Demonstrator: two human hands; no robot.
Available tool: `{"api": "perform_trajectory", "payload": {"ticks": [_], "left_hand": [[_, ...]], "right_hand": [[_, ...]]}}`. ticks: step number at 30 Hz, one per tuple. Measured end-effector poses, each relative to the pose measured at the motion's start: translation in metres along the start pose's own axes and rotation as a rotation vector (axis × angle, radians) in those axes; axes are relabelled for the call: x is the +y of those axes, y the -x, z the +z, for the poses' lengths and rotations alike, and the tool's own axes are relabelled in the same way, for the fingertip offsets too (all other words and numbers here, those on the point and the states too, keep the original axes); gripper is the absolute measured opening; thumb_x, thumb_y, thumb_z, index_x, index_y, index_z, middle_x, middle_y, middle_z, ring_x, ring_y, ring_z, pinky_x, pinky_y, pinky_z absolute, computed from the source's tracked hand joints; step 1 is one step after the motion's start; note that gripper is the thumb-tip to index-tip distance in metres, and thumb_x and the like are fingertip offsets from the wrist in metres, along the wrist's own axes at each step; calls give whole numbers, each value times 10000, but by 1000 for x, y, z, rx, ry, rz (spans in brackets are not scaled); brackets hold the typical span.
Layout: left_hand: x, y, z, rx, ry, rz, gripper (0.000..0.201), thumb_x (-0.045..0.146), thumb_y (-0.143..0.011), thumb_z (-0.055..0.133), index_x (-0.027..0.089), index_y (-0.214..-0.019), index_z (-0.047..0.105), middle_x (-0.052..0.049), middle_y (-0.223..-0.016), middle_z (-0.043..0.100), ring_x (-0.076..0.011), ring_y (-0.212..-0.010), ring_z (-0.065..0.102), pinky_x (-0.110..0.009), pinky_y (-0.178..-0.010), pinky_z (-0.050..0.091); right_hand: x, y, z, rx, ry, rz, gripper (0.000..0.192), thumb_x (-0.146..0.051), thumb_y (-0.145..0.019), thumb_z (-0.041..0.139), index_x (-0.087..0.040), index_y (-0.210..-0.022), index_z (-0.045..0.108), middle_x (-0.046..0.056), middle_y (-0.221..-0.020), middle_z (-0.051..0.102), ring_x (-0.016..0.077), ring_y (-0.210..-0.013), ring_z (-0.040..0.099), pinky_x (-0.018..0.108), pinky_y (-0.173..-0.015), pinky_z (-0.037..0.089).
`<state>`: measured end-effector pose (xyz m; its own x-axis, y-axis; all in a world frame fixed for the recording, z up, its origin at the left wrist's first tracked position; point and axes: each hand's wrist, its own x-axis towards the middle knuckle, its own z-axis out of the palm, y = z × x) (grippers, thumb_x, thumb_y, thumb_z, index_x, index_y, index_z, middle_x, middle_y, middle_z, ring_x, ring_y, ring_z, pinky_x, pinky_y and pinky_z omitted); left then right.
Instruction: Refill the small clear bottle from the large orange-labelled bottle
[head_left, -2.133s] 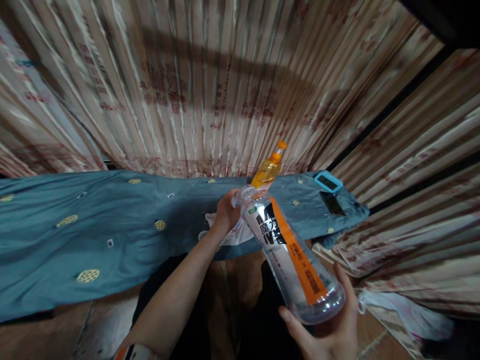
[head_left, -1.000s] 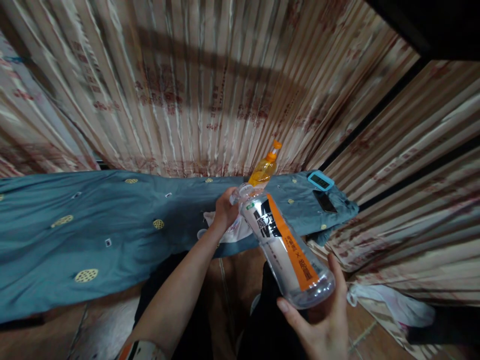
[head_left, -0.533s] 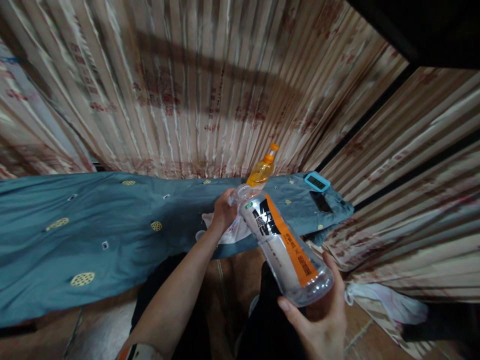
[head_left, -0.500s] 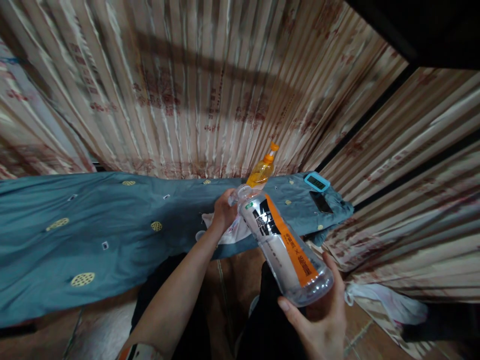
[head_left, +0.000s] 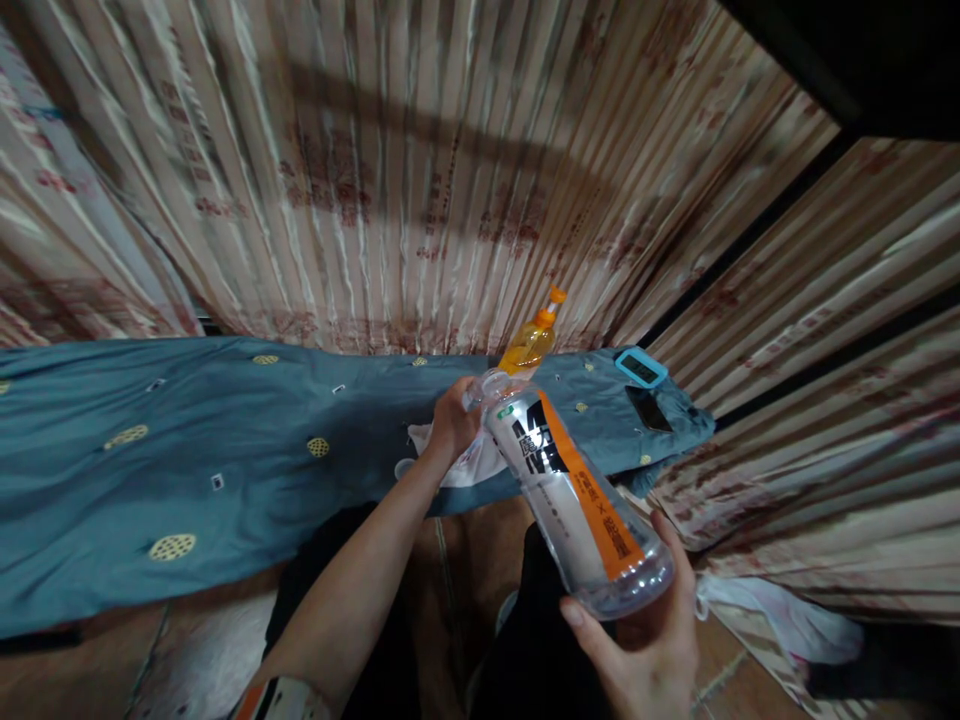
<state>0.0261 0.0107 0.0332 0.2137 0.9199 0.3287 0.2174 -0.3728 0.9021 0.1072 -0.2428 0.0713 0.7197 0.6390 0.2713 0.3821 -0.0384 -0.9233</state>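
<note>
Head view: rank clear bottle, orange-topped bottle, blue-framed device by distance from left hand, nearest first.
From the left hand:
1. Clear bottle: neck at that hand, base toward lower right.
2. Orange-topped bottle: just beyond, slightly right.
3. Blue-framed device: well to the right.

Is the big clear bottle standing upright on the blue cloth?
No, the clear bottle is held tilted, with the left hand at its neck and the right hand at its base.
</note>
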Motion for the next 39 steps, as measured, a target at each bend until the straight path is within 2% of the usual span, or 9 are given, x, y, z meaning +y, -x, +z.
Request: {"api": "perform_trajectory", "payload": {"ticks": [2,5,13,21,27,31,36,39], "left_hand": [[-1,0,0,-12,-11,-3,303,362,-800,609,153,-1017,640,-103,-1022,728,-253,-953,672,-373,-869,514],[-2,-1,-1,-22,-37,-9,294,353,-797,616,158,-1016,636,-101,-1038,725,-252,-974,669,-361,-874,509],[1,1,1,8,-32,-25,310,402,-789,619,174,-998,643,-69,-957,734,-236,-900,674,-330,-818,515],[2,4,2,18,9,-42,304,386,-779,636,171,-993,652,-66,-964,737,-237,-904,675,-325,-816,515],[2,3,2,8,-18,-49,299,344,-777,649,176,-1024,648,-72,-1037,729,-243,-965,667,-341,-867,506],[2,2,2,-3,-31,-43,326,307,-780,647,148,-1064,642,-106,-1082,713,-248,-993,664,-339,-897,502],[2,3,2,-13,-27,-27,369,336,-786,643,130,-1092,636,-120,-1117,701,-260,-1026,657,-354,-933,495],[0,3,2,-29,-52,-16,362,325,-787,632,131,-1093,632,-119,-1125,699,-263,-1038,653,-362,-942,490]], "right_hand": [[11,-2,-4,-11,16,-77,1084,-400,-548,842,-237,-1466,289,149,-1420,431,313,-1183,541,409,-877,518],[21,-5,-8,-28,25,-105,1058,-375,-575,830,-242,-1469,283,149,-1404,454,309,-1179,553,407,-874,524],[16,-8,-9,-17,110,-188,1020,-391,-601,808,-222,-1468,298,148,-1453,383,320,-1245,483,401,-892,512],[20,-8,-9,-1,111,-170,1025,-406,-603,805,-209,-1466,291,156,-1466,366,332,-1266,468,430,-925,498],[13,-5,-6,10,60,-67,1068,-438,-585,810,-231,-1479,264,155,-1455,392,376,-1278,459,541,-991,438],[8,-6,-6,26,74,-73,1052,-448,-593,802,-226,-1476,278,148,-1455,399,359,-1267,471,502,-973,462],[10,-9,-9,5,64,-103,1052,-409,-549,831,-233,-1454,323,148,-1425,429,344,-1193,525,451,-872,516],[4,-8,-7,23,45,-43,1057,-445,-564,814,-236,-1465,301,146,-1427,424,355,-1231,492,496,-932,476]]}}
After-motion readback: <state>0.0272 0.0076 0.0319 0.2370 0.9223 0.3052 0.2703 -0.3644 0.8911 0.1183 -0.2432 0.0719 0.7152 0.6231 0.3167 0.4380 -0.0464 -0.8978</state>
